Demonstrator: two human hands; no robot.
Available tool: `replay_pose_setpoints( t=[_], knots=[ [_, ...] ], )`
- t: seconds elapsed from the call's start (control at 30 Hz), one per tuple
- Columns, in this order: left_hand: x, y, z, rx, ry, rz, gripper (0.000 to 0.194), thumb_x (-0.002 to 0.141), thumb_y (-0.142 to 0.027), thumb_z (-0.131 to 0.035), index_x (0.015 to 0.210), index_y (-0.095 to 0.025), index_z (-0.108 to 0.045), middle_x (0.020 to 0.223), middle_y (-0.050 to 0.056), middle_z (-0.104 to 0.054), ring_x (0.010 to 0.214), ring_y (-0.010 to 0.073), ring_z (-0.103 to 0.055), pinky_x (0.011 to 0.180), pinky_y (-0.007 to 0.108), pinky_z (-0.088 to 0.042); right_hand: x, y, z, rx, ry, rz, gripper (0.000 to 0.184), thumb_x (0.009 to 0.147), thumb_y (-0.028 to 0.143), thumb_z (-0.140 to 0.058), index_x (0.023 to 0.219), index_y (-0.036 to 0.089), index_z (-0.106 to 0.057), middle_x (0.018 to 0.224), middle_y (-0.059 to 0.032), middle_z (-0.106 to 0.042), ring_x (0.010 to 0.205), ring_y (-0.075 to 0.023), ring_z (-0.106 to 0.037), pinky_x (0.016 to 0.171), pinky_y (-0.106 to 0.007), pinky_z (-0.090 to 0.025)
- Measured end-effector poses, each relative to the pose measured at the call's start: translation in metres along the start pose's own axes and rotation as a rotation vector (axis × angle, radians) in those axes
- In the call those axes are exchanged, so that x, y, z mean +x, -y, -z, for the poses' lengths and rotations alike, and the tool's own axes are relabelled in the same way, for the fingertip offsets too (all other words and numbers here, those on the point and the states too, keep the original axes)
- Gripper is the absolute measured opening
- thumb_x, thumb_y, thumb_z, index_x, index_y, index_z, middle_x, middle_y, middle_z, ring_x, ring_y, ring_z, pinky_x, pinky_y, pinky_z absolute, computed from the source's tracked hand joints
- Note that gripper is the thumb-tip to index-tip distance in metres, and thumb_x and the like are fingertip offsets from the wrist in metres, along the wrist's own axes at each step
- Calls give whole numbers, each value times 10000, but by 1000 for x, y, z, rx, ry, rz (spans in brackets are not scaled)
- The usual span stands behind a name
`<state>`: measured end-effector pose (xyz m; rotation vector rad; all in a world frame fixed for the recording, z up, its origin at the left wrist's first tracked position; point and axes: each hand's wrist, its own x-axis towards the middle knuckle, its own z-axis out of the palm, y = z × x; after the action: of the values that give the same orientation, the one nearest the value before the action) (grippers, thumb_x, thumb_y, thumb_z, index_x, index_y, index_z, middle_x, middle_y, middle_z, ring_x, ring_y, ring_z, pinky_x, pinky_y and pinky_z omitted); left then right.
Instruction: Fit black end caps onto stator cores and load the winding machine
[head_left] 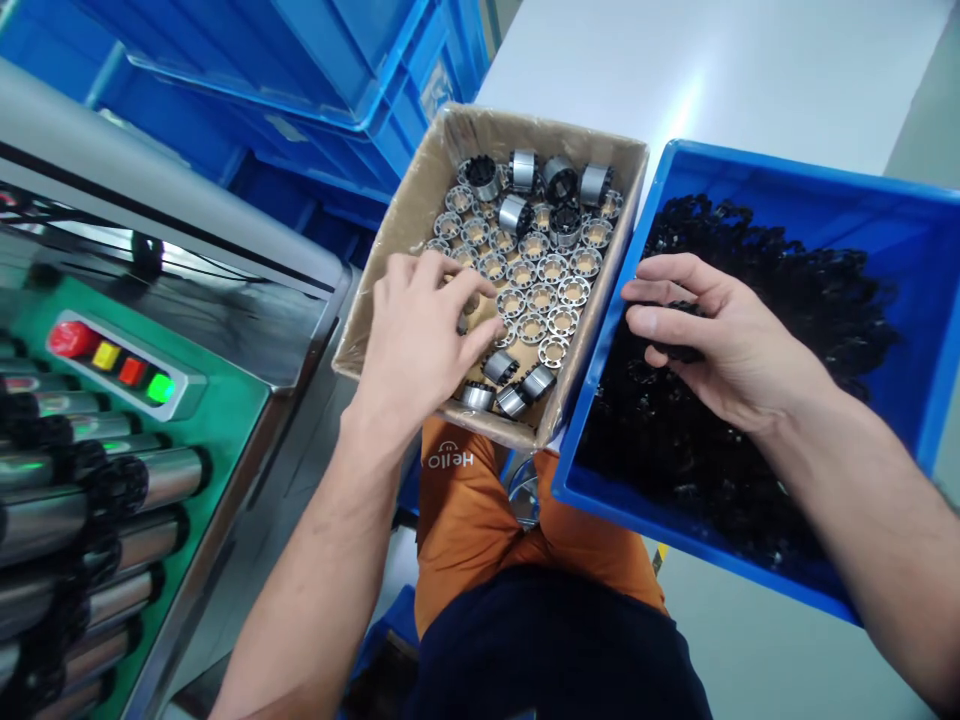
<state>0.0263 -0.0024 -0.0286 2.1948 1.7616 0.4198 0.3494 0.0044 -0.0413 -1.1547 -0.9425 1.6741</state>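
Observation:
My left hand (424,325) reaches into a cardboard box (375,270) lined with rows of small silver metal rings (551,270). Its fingers are curled down onto the rings at the box's left side, pinching at something I cannot make out. My right hand (712,335) is inside a blue plastic bin (922,300) full of black toothed plastic rings (787,280). Its fingers and thumb are closed around a few of the black rings (679,350). Several silver rings lie loose on their sides at the box's near edge (506,385) and far edge (559,180).
A machine with a green panel (217,420) and red, yellow and green buttons (112,365) stands at the left, with rows of steel shafts (90,520) carrying black rings. Stacked blue crates (300,70) sit behind the box. A white table surface (712,70) lies beyond. My orange-clothed lap (480,520) is below.

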Motion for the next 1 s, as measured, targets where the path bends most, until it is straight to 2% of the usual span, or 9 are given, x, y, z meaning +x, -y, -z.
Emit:
replay_pose_setpoints(
  t=[0.13, 0.27, 0.33, 0.47, 0.6, 0.7, 0.8, 0.9, 1.0],
  knots=[
    [30, -4, -10, 74, 193, -49, 248, 1006, -235, -773, 1210, -285, -905, 1249, 130, -855, 1416, 485, -720, 1373, 782, -432, -1, 4, -6, 32, -43, -129, 451, 847, 563, -1163, 1078, 286, -892, 1053, -16, -865, 841, -147, -814, 507, -157, -614],
    [47, 7, -16, 124, 286, -78, 273, 977, -282, -810, 1221, -278, -933, 1122, 106, -905, 1245, 427, -784, 1307, 727, -508, 2, 3, -10, 47, -72, -171, 506, 943, 698, -1056, 1043, 252, -840, 946, -38, -807, 680, -137, -713, 354, -187, -452],
    [49, 14, -17, 130, 285, -114, 268, 953, -335, -850, 1205, -301, -936, 1058, 81, -907, 1226, 414, -778, 1354, 734, -471, 1, 3, -12, 64, -54, -175, 474, 908, 629, -1096, 1057, 254, -848, 943, -15, -786, 679, -117, -686, 363, -165, -433],
    [40, 21, -7, 96, 232, -164, 172, 1009, -400, -803, 1112, -337, -926, 973, 62, -872, 1222, 413, -756, 1453, 766, -355, -4, 9, -13, 107, 16, -148, 385, 821, 297, -1117, 1128, 287, -885, 1002, 28, -803, 777, -105, -732, 545, -142, -609],
    [17, 13, 9, -253, -18, -82, 269, 1090, -565, -840, 1174, -327, -932, 1220, 104, -856, 1337, 432, -715, 1432, 763, -417, -8, 12, -14, 121, 124, -91, 329, 836, 115, -970, 1111, 269, -877, 948, 26, -789, 798, -119, -743, 659, -202, -675],
    [2, -7, 7, -833, -211, 77, 257, 1091, -496, -916, 1230, -295, -835, 1451, 51, -830, 1379, 341, -758, 1214, 553, -662, -12, 10, -19, 66, 184, 19, 289, 900, 245, -1042, 1118, 266, -853, 907, 33, -767, 709, -115, -683, 554, -218, -589],
    [-5, -37, -8, -1318, -139, 285, 236, 1068, -399, -860, 1240, -281, -749, 1545, 44, -834, 1298, 283, -845, 836, 359, -701, -19, 10, -24, -37, 201, 117, 435, 865, 430, -1157, 1114, 279, -833, 886, 50, -762, 588, -97, -599, 437, -236, -467],
    [-6, -63, -28, -1420, -54, 350, 394, 1115, -629, -739, 1219, -249, -739, 1309, 126, -887, 1082, 293, -887, 620, 342, -624, -25, 13, -30, -89, 202, 160, 483, 866, 510, -1170, 1016, 290, -767, 741, 84, -685, 498, -93, -543, 392, -242, -397],
    [-12, -76, -46, -1381, 17, 300, 576, 1118, -830, -744, 1309, -292, -667, 974, 41, -826, 754, 244, -822, 503, 336, -496, -28, 15, -36, -80, 248, 182, 534, 895, 580, -1143, 976, 297, -698, 728, 83, -678, 497, -106, -566, 410, -250, -431]
  ],
)
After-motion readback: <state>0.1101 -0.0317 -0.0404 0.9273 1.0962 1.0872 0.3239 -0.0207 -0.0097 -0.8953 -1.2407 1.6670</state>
